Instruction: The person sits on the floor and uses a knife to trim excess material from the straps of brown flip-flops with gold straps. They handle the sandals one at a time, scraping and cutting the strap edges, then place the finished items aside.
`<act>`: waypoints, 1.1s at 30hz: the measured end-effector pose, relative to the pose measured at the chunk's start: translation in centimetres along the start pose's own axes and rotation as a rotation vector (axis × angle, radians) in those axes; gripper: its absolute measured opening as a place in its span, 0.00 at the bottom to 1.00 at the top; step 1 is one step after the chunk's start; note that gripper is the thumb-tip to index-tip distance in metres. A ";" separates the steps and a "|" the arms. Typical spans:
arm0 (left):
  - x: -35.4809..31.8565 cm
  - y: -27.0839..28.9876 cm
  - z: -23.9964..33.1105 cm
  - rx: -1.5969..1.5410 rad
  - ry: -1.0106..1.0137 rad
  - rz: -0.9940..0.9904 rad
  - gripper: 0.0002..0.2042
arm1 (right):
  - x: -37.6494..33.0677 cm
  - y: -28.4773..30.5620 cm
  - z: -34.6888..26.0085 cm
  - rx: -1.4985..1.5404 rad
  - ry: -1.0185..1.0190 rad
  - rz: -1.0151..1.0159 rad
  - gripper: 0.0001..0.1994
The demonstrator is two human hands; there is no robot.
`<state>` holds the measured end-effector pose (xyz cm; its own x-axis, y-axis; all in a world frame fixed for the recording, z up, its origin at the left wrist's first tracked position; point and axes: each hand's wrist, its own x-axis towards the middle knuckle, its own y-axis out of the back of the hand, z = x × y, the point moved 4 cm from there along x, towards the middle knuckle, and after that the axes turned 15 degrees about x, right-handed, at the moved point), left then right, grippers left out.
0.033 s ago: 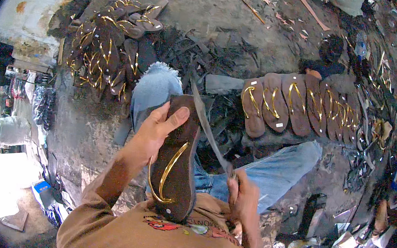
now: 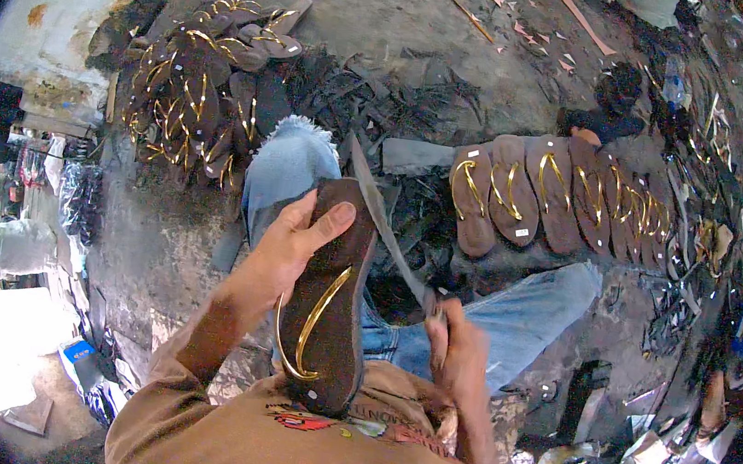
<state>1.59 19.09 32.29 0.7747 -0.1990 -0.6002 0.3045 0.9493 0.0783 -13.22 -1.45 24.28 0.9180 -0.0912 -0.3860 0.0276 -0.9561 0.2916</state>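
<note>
My left hand (image 2: 301, 237) is closed round the far end of a dark brown flip-flop (image 2: 334, 274), its thumb pressed on the footbed. Gold straps loop over the sandal, and its near end rests against my shirt. In my right hand (image 2: 460, 345) is the handle of a long knife (image 2: 393, 249). The narrow grey blade slants up and leftward along the sandal's right edge, close to the far end. Whether the edge touches the sole, I cannot tell.
A heap of gold-strapped flip-flops (image 2: 194, 90) lies at the far left. More flip-flops (image 2: 548, 193) overlap in a row at right. Dark offcuts (image 2: 388, 95) are strewn beyond my knees. A thin stick (image 2: 451, 2) lies farther off, and scraps litter the right side.
The knife and my right hand have shifted very slightly, the blade tip a little to the left. My left hand and the flip-flop stay almost in place.
</note>
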 end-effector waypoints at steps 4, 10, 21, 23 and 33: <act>-0.1 -0.1 1.0 -0.010 0.069 0.049 0.21 | 6.1 3.1 -5.8 -0.122 0.125 -0.193 0.15; 1.2 0.5 0.9 0.071 0.014 -0.005 0.21 | 12.1 4.1 -10.6 -0.143 0.315 -0.364 0.23; -0.7 -1.5 2.8 0.096 -0.140 -0.056 0.19 | 7.7 6.0 -6.9 0.004 0.366 -0.262 0.22; -1.9 -3.0 3.0 0.192 -0.139 -0.068 0.19 | 5.8 7.6 -5.2 -0.020 0.258 -0.240 0.22; 0.5 1.2 9.5 -0.427 -0.591 -0.014 0.20 | 13.3 7.6 -2.7 0.483 0.474 0.097 0.21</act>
<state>7.55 17.82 39.64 0.9789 -0.1955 -0.0594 0.1674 0.9339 -0.3160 0.25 -9.23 23.71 0.9845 -0.1560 0.0795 -0.1418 -0.9768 -0.1607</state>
